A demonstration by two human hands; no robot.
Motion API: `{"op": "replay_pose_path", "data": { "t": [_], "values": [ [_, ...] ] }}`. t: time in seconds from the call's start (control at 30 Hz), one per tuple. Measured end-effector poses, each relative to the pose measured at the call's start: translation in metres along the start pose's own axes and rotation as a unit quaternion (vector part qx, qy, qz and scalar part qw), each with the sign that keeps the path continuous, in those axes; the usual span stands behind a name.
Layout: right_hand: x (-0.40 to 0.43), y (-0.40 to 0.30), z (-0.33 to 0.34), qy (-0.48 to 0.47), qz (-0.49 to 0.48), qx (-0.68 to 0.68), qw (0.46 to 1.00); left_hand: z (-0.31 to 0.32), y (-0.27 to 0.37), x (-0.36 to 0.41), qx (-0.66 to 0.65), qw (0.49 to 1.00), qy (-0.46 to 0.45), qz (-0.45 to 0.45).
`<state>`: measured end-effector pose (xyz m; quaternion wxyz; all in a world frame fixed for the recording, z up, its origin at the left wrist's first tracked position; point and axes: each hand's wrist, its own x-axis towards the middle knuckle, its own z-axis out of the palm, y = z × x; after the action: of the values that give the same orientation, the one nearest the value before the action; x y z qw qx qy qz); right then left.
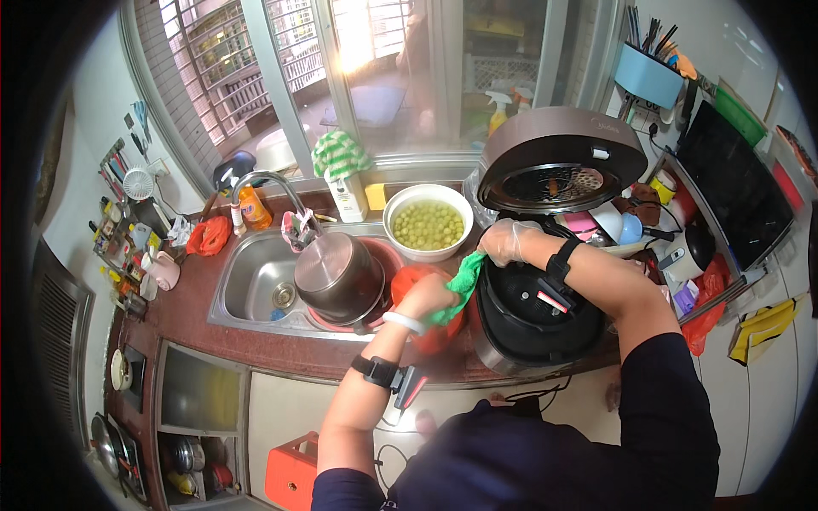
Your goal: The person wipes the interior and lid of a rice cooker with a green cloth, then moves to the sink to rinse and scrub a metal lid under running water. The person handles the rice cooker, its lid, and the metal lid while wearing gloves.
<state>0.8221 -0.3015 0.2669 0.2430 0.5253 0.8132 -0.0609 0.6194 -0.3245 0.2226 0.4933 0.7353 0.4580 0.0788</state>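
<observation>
A green cloth (464,281) is stretched between my two hands. My left hand (432,297), with a pale bracelet at the wrist, grips its lower end above an orange-red bowl (441,332). In a clear plastic glove, my right hand (509,243) pinches the upper end at the rim of an electric multicooker (537,319). The cooker's thick lid (562,140) stands raised at the back, and its inside is dark, without the pot seated in it. An upturned metal pot (339,278) rests over a pink basin at the sink. Behind my hands is a white bowl of green grapes in liquid (428,223).
A steel sink (252,281) with a curved faucet (275,179) lies left. Dish soap (254,207), a white bottle (347,195) and a yellow sponge (376,197) line the window. Crowded dishes and a small appliance (687,252) fill the right side. A red stool (291,472) stands below.
</observation>
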Motion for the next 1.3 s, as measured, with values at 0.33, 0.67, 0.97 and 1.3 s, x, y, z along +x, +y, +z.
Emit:
{"op": "replay_pose_path", "data": {
  "t": [0.33,0.67,0.97,1.3],
  "values": [
    [0.037,-0.001,0.011,0.018,-0.026,-0.059,0.998,0.009,-0.005,0.005,-0.073,0.992,0.031,0.095],
    [0.044,-0.009,0.013,-0.018,-0.055,-0.118,0.991,-0.002,0.004,0.008,-0.277,0.953,0.064,0.109],
    [0.029,-0.031,-0.002,-0.069,-0.134,-0.223,0.963,-0.001,-0.043,0.034,-0.205,0.977,0.035,0.056],
    [0.012,-0.023,-0.007,0.009,0.022,0.025,0.999,0.001,-0.022,0.02,-0.336,0.935,0.082,0.08]
  ]
}}
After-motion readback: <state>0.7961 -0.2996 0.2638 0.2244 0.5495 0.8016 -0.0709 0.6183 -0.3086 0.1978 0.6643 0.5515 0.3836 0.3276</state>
